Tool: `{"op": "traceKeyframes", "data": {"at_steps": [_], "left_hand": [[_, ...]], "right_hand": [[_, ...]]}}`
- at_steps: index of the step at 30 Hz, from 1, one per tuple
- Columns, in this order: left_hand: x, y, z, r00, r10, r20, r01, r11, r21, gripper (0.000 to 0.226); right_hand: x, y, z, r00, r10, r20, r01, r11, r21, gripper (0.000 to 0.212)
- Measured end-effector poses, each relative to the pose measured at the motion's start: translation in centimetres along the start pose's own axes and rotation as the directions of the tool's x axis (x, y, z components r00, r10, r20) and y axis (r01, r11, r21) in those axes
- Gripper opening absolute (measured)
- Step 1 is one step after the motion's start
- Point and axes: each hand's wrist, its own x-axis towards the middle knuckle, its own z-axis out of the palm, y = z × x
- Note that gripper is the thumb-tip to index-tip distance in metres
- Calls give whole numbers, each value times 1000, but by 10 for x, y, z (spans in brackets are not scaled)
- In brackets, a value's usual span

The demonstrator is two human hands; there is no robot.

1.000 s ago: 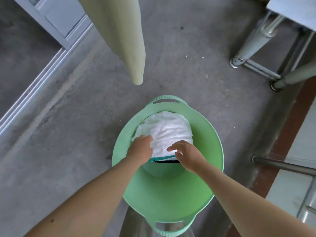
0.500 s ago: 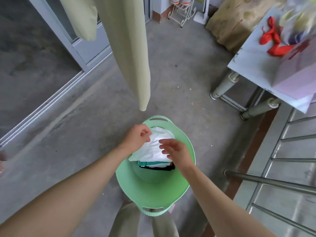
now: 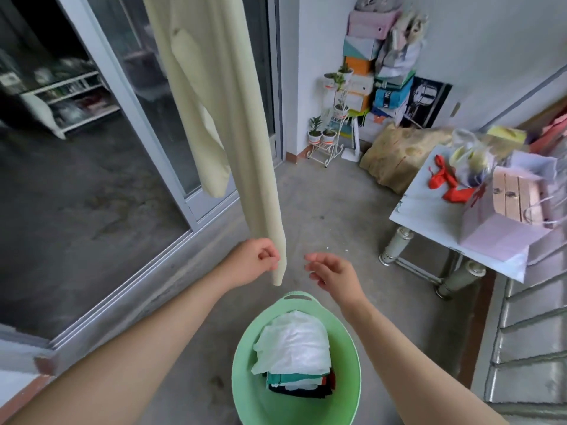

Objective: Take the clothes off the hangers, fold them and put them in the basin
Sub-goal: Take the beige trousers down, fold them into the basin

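Our left grip (image 3: 253,262) curls beside the cream garment (image 3: 214,87) — whether holding, we cannot tell; right grip (image 3: 333,276) slack, empty — lift, don't tug.

folded clothes (image 3: 293,348) in basin (image 3: 245,391), hanging garment (image 3: 233,118) beyond, table (image 3: 429,216) right

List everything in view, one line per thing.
hanging garment: 1, cream, hangs from above, upper centre
basin: 1, light green, on floor, bottom centre
folded clothes: 1 stack, white on top, teal, red, black below, in basin
table: 1, white top, right
pink bag: 1, on table
ribbon: 1, red, on table
plant stand: 1, white, far wall
boxes: stack, mixed colours, far corner
sliding door: 1, grey frame, left
left hand: curled, beside garment's lower end, grip unclear
right hand: open, above basin
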Motion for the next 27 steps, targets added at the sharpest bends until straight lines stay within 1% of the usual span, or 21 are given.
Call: {"op": "traceKeyframes", "data": {"at_steps": [4, 7, 10, 12, 15, 18, 20, 21, 24, 27], "left_hand": [[-7, 53, -40, 995, 96, -39, -94, 994, 61, 21], [-15, 91, -71, 982, 170, -88, -162, 983, 91, 17], [-23, 122, -103, 962, 230, -148, -205, 964, 168, 7], [-30, 148, -135, 931, 290, -221, -247, 947, 204, 6], [-38, 179, -183, 886, 353, -301, -292, 928, 230, 11], [-36, 209, -225, 835, 420, -356, -324, 898, 298, 18], [-35, 226, -250, 789, 465, -402, -332, 873, 358, 17], [-35, 234, -265, 754, 492, -435, -343, 860, 377, 16], [-38, 257, -299, 623, 593, -511, -402, 803, 441, 15], [-41, 284, -329, 496, 676, -545, -446, 737, 508, 17]], "right_hand": [[1, -68, -3, 985, -171, 10, 171, 985, 10, 24], [-8, -113, -5, 960, -277, 48, 277, 961, 12, 22], [-7, -151, -7, 933, -348, 87, 352, 936, -29, 24], [-4, -188, -6, 908, -410, 87, 415, 908, -60, 24], [-3, -242, 0, 862, -492, 124, 506, 854, -122, 23], [-6, -301, 3, 808, -577, 122, 588, 801, -111, 21], [-9, -338, 4, 778, -621, 95, 628, 770, -107, 21], [-9, -357, 8, 761, -643, 84, 649, 753, -109, 22], [-8, -404, 18, 709, -701, 74, 704, 699, -124, 24], [-7, -444, 32, 662, -746, 67, 747, 651, -134, 24]]}}
